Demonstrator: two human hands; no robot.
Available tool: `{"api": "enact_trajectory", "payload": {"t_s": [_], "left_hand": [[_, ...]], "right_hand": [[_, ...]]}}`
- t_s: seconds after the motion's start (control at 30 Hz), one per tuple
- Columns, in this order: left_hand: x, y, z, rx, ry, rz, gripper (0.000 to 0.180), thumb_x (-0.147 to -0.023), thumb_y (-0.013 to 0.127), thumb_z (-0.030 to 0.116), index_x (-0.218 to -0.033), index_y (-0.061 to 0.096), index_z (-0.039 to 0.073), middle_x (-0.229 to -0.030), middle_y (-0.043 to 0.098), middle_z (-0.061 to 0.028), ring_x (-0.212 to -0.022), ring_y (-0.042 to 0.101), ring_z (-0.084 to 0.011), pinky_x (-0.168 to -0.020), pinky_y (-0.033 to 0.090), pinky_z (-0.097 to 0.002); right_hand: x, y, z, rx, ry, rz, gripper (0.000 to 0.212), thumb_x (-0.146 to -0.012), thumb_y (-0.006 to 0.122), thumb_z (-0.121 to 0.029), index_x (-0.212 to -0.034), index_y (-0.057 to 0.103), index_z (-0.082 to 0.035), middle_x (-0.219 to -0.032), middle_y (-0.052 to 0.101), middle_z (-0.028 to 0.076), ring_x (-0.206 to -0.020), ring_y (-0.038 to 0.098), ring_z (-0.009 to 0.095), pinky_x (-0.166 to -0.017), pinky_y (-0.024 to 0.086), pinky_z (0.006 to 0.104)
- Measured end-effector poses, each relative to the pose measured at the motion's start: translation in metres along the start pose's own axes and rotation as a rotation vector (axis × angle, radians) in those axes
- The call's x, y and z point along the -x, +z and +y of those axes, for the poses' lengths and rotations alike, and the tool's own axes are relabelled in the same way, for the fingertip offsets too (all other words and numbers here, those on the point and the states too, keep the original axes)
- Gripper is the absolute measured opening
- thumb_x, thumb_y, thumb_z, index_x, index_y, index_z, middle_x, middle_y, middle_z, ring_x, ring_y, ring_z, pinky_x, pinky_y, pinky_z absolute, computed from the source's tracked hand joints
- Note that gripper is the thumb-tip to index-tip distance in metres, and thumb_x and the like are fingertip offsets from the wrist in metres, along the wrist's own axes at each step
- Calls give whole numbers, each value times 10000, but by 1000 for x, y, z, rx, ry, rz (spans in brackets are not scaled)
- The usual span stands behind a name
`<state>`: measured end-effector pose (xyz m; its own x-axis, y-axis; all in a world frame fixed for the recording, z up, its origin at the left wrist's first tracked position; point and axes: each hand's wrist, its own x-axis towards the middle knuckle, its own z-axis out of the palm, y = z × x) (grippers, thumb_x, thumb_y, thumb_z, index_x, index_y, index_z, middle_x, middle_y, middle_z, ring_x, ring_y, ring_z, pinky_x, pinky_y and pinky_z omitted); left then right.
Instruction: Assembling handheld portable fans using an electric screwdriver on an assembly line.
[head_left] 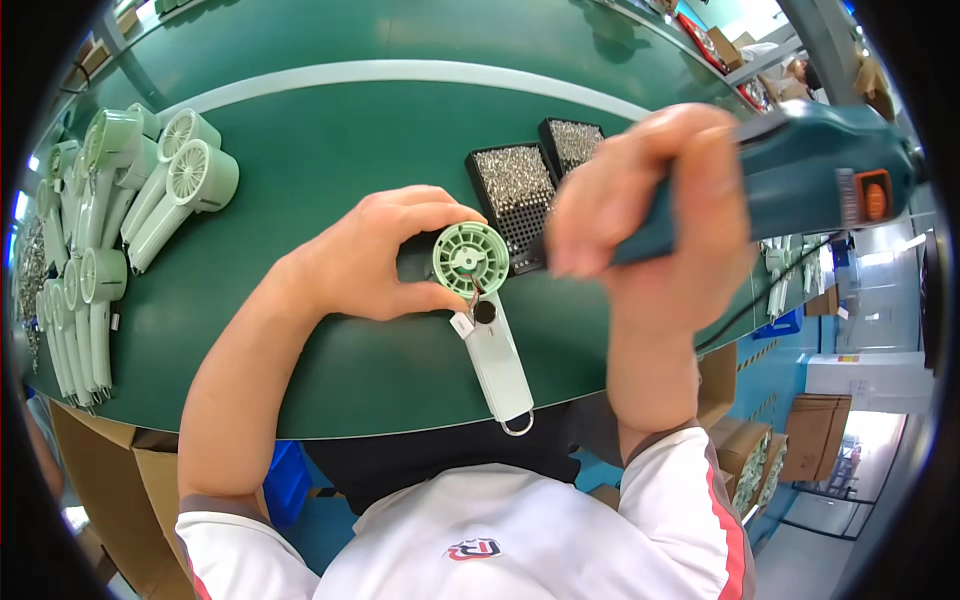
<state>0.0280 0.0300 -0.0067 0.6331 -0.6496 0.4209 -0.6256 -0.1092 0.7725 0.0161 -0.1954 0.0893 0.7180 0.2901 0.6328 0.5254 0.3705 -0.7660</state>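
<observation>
On the green table (330, 150), left of the half-built fan (472, 262), finished fans (150, 190) lie stacked. Right hand (650, 215) grips a teal electric screwdriver (800, 170) above it; left hand (375, 255) pinches its round head. Screw trays (515, 190) sit just behind; fastening seems unfinished.

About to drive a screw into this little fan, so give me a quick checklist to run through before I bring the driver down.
1. Left hand steadies the pale green round fan head: ok.
2. White flat handle lies flat on the green bench mat: ok.
3. Right hand grips the teal electric screwdriver: ok.
4. Bit loaded with a screw: cannot tell, tip hidden.
5. Black screw trays within reach: ok.
6. Loose wires at the fan's neck clear of the bit: cannot tell.
</observation>
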Motion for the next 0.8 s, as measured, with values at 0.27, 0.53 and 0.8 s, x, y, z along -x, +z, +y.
{"api": "enact_trajectory", "payload": {"t_s": [0.27,0.53,0.8], "left_hand": [[-3,4,3,-1,-42,0,634,-677,916,162,-1247,674,27,-1117,691,-146,-1004,676,-320,-887,549,-390],[-8,3,1,-18,-29,-11,678,-657,942,159,-1253,665,-9,-1110,695,-143,-980,677,-302,-869,541,-380],[-8,5,2,-17,-25,-9,680,-653,949,164,-1243,666,-19,-1101,701,-152,-977,675,-304,-872,540,-380]], "right_hand": [[28,-66,21,168,-71,363,215,-1067,498,-128,-1113,644,23,-664,559,89,-451,520,198,-408,449,361],[23,-65,28,316,-75,364,165,-1025,563,-66,-1021,669,60,-646,589,108,-442,544,191,-412,488,359],[28,-66,33,234,-57,353,166,-1018,581,-74,-1013,667,68,-639,586,104,-433,546,182,-411,491,347]]}}
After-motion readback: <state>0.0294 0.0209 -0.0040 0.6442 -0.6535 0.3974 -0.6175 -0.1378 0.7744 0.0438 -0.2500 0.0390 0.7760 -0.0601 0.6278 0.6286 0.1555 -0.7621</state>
